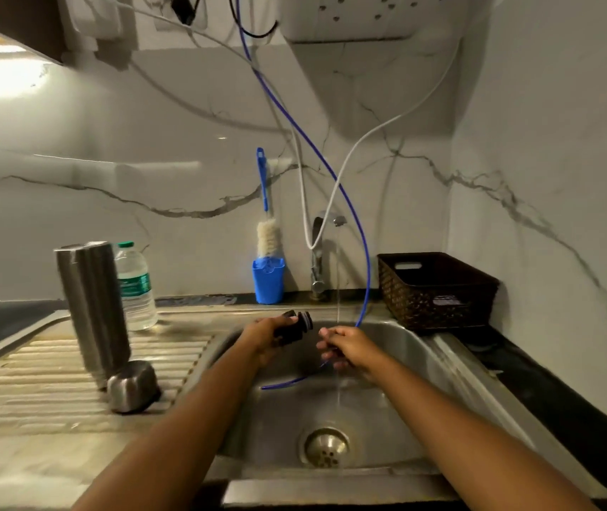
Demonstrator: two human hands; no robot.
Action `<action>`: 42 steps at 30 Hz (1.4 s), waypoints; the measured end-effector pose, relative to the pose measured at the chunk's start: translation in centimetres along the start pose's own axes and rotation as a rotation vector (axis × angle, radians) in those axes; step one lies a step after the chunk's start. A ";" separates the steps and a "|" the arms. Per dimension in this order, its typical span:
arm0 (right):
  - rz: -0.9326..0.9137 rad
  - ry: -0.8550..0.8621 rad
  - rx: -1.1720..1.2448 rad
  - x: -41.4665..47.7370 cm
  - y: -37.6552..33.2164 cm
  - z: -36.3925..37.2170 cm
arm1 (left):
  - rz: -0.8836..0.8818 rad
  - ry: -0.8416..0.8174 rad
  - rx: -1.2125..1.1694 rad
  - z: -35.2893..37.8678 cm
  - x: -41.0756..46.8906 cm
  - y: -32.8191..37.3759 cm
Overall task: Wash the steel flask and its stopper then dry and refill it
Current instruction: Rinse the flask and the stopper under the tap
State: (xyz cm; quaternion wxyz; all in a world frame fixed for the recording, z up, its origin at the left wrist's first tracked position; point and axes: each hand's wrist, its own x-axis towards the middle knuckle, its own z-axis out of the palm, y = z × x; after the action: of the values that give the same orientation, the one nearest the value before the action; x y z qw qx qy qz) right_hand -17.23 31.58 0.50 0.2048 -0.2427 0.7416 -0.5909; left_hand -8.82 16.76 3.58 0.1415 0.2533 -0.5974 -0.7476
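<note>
Both hands are out over the sink (283, 418), and the left hand (267, 339) has its fingers wrapped around the black stopper (292, 324), holding it on its side just left of the running water. The tap (318, 252) at the far rim sends a thin stream (338, 289) straight down into the basin, landing short of the drain (326, 446). The right hand (348, 348) sits right in that stream, fingers bent and pointing toward the stopper without quite touching it. It's blurred, so I cannot tell whether it pinches anything or just cups the water. A blue tube (331, 178) loops down from the wall, passes behind that right hand and ends on the basin floor, and a white tube (368, 134) drops to the tap. Over on the left, the steel flask (91, 307) stands upright on the ribbed drainboard (18, 381), well apart from both hands. A steel cup (132, 390) lies mouth down against its base on the near side. A clear plastic water bottle (136, 285) stands just beyond the flask. At the far wall, left of the tap, a bottle brush (267, 230) stands bristles down in a blue holder (268, 280). To the right of the basin, a dark woven basket (438, 289) sits in the corner where the dark table (552, 400) meets the marble wall.
</note>
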 end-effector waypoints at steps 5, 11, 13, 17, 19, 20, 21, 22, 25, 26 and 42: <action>0.013 0.078 0.110 3.5 0.8 -1.7 | -0.003 -0.071 -0.015 4.9 3.3 -1.3; 0.032 0.164 0.209 5.2 1.8 -2.6 | -0.060 -0.105 -0.044 6.6 5.0 -2.9; 0.056 0.167 0.260 5.5 1.9 -2.5 | -0.040 -0.085 -0.045 6.5 5.6 -3.3; 0.091 0.186 0.376 5.5 1.7 -2.5 | -0.014 -0.079 -0.025 6.7 6.0 -3.5; 0.103 0.194 0.421 5.4 1.7 -2.8 | -0.019 -0.096 -0.009 6.7 6.1 -3.6; 0.099 0.204 0.422 5.5 1.8 -3.0 | -0.013 -0.099 0.003 6.8 6.3 -3.6; 0.080 0.223 0.412 5.4 1.8 -3.2 | -0.004 -0.094 0.018 6.7 6.5 -3.6; 0.048 0.252 0.396 5.4 1.8 -3.5 | 0.003 -0.083 0.035 6.7 6.7 -3.5; -0.071 0.308 0.333 5.2 1.8 -4.3 | -0.016 -0.103 0.034 6.8 7.5 -3.0; -0.110 0.305 0.289 5.2 1.8 -4.5 | -0.029 -0.128 0.019 6.9 7.6 -2.8; -0.051 0.390 0.318 5.7 2.5 -5.1 | 0.076 -0.309 -0.006 7.8 7.9 -3.0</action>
State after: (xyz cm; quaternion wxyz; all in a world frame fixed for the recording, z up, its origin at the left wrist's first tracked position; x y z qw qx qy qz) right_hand -25.08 32.52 -0.98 0.0784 -0.1076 0.6583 -0.7409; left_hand -19.40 19.83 0.24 0.0770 0.1122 -0.6192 -0.7734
